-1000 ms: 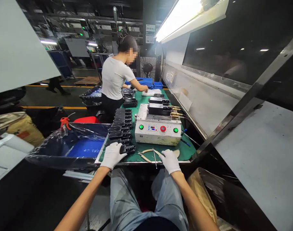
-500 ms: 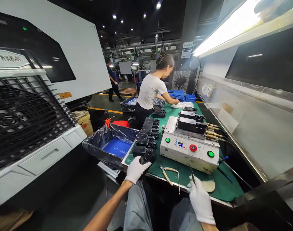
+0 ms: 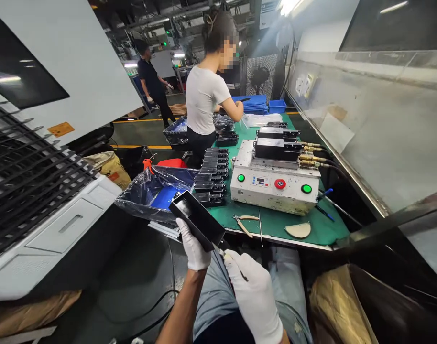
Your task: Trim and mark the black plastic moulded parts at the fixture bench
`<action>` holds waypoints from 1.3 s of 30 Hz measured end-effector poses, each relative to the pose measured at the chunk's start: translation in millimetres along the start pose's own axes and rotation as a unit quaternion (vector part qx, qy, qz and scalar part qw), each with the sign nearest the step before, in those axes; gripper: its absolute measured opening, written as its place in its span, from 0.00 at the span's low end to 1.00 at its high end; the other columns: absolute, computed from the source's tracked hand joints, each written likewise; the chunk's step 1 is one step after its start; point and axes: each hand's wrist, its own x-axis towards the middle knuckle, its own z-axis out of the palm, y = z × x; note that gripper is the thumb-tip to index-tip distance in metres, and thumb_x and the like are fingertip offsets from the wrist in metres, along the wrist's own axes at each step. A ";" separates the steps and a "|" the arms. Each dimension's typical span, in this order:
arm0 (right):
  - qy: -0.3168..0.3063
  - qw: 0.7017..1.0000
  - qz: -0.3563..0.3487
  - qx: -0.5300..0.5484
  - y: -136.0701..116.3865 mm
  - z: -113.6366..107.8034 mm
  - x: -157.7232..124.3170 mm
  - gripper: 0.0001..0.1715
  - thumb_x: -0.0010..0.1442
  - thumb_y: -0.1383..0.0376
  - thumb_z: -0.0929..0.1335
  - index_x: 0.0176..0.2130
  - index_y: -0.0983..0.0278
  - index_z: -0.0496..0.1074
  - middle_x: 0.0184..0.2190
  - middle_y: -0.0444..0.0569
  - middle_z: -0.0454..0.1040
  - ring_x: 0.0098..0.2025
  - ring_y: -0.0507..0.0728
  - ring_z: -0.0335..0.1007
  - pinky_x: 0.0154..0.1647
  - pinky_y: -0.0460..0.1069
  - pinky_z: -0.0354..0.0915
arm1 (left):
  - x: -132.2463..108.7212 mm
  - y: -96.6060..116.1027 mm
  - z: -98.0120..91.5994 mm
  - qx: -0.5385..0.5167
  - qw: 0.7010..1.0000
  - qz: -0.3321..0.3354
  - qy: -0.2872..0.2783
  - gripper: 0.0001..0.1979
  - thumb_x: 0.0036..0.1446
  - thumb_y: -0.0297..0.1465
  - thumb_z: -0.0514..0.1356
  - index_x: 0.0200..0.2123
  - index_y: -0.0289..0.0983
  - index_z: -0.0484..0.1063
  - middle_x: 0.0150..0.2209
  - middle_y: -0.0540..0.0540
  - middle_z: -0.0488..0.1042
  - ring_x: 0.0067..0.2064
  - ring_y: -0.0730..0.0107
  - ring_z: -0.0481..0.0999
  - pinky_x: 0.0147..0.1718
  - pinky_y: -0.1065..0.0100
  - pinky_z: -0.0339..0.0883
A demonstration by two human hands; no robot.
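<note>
A black plastic box-shaped housing (image 3: 197, 217) is gripped in my gloved left hand (image 3: 193, 246), tilted, with its hollow side facing me. My gloved right hand (image 3: 252, 286) is closed round a slim blade-like tool (image 3: 221, 252), its tip close to the housing's lower right end. Most of that tool is hidden by the fingers, and I cannot tell whether the tip touches. Beyond them, a row of similar black housings (image 3: 211, 174) lies on the green mat (image 3: 236, 210). Cutting pliers (image 3: 245, 224) and a thin metal rod (image 3: 260, 228) rest near the mat's front edge.
A white control box (image 3: 276, 188) with green and red buttons stands on the bench, black housings (image 3: 278, 149) on top. A plastic-lined bin (image 3: 132, 193) is at the left. A beige half-round pad (image 3: 298, 230) lies at the right. A co-worker (image 3: 204, 95) stands behind the bench.
My left hand has lifted the housing off the bench edge and turned its hollow side towards me. My right hand has moved left, bringing the slim tool to it. The view has tilted down.
</note>
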 end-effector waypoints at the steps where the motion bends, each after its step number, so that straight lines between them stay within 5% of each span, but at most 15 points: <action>1: 0.004 1.000 -0.009 -0.008 -2.6 -1.0 -1.4 0.21 0.73 0.52 0.64 0.47 0.53 0.84 0.31 0.50 0.81 0.31 0.58 0.80 0.35 0.50 0.77 | -3.4 0.6 0.8 -0.074 0.997 -0.008 0.022 0.41 0.64 0.63 0.43 0.69 0.49 0.65 0.68 0.50 0.72 0.66 0.64 0.74 0.58 0.68 0.74; 3: 0.012 0.999 -0.025 -0.019 -5.9 -2.9 -3.7 0.20 0.74 0.56 0.64 0.46 0.59 0.84 0.30 0.50 0.80 0.30 0.55 0.78 0.35 0.47 0.74 | -7.9 0.5 1.6 -0.183 0.981 -0.033 0.053 0.35 0.63 0.61 0.52 0.63 0.48 0.73 0.63 0.49 0.78 0.61 0.63 0.78 0.54 0.69 0.77; 6: 0.020 0.998 -0.043 -0.029 -6.7 -4.5 -6.3 0.19 0.75 0.58 0.64 0.44 0.61 0.84 0.27 0.48 0.77 0.27 0.53 0.75 0.32 0.44 0.71 | -10.0 0.0 2.2 -0.212 0.974 -0.064 0.058 0.33 0.64 0.59 0.53 0.61 0.46 0.76 0.58 0.48 0.81 0.58 0.63 0.80 0.51 0.69 0.78; 12: 0.007 0.998 -0.031 -0.046 -2.4 -3.2 -9.7 0.21 0.76 0.58 0.63 0.40 0.61 0.83 0.26 0.46 0.75 0.27 0.52 0.73 0.31 0.45 0.66 | -12.0 1.2 5.0 -0.187 0.980 -0.022 0.062 0.31 0.65 0.56 0.54 0.64 0.50 0.73 0.60 0.50 0.80 0.60 0.60 0.80 0.51 0.67 0.79; 21: 0.038 0.998 -0.001 -0.050 22.0 -13.0 0.9 0.21 0.76 0.58 0.64 0.41 0.63 0.82 0.27 0.47 0.76 0.28 0.52 0.72 0.33 0.45 0.66 | -21.9 6.3 7.3 -0.206 0.977 -0.016 0.054 0.29 0.65 0.58 0.53 0.62 0.56 0.74 0.64 0.57 0.76 0.66 0.69 0.74 0.53 0.73 0.76; 24: 0.046 0.998 -0.010 -0.037 18.3 -23.6 3.3 0.18 0.75 0.59 0.65 0.43 0.63 0.83 0.28 0.47 0.76 0.29 0.52 0.72 0.33 0.45 0.66 | -22.1 7.2 7.1 -0.201 0.979 -0.009 0.032 0.28 0.65 0.58 0.52 0.61 0.57 0.75 0.62 0.58 0.78 0.65 0.70 0.74 0.54 0.75 0.75; 30: -0.037 0.998 -0.027 -0.037 -2.5 -28.9 -3.2 0.21 0.76 0.59 0.63 0.38 0.60 0.83 0.24 0.45 0.74 0.27 0.52 0.71 0.32 0.45 0.66 | -22.7 6.8 7.7 -0.179 0.984 0.000 0.028 0.29 0.63 0.59 0.54 0.60 0.56 0.76 0.62 0.57 0.78 0.64 0.68 0.75 0.55 0.73 0.75; 39: -0.013 0.999 -0.011 -0.045 9.7 -20.1 -3.7 0.24 0.77 0.56 0.62 0.38 0.60 0.83 0.25 0.47 0.75 0.28 0.52 0.72 0.34 0.45 0.66 | -27.3 2.5 10.3 -0.185 0.982 -0.024 0.031 0.29 0.63 0.60 0.55 0.60 0.56 0.76 0.65 0.57 0.75 0.65 0.67 0.74 0.53 0.73 0.76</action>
